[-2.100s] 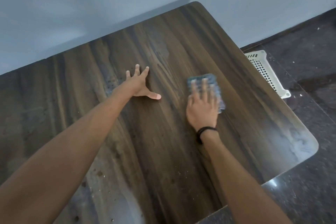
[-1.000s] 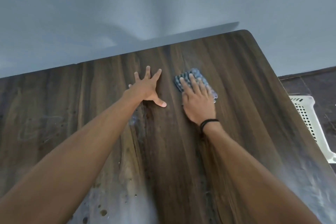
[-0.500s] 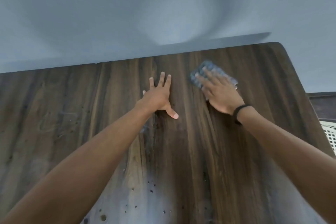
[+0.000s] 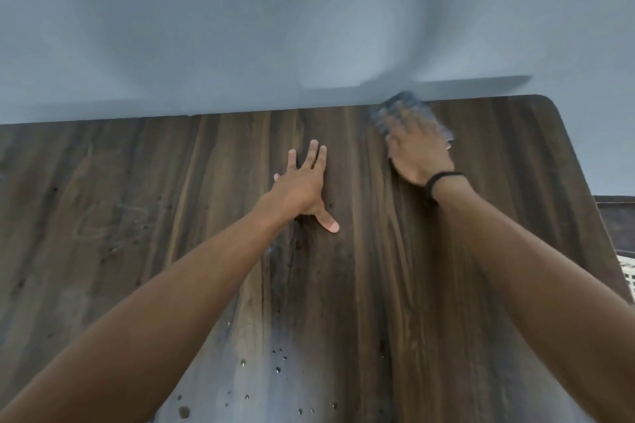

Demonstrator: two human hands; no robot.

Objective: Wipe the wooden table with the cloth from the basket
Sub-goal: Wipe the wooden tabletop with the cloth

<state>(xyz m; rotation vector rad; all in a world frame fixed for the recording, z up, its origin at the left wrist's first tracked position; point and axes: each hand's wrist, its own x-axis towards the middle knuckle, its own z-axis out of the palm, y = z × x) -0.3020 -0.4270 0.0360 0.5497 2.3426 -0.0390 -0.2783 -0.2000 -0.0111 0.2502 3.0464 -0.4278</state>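
- Has slid the cloth (image 4: 398, 104) up from mid-table to the far edge of the wooden table (image 4: 171, 203), right against the wall (image 4: 240, 27).
- Presses it there under the right hand (image 4: 417, 156), fingers laid flat over it rather than curled round it (both blurred).
- Keeps the left hand (image 4: 302, 187) where it was, palm down, fingers straight and spread, grasping nothing.
- Shows only a white sliver of the basket (image 4: 627, 273) at the right edge, less than before; contents hidden.
- Scattered droplets (image 4: 278, 361) on the near tabletop.
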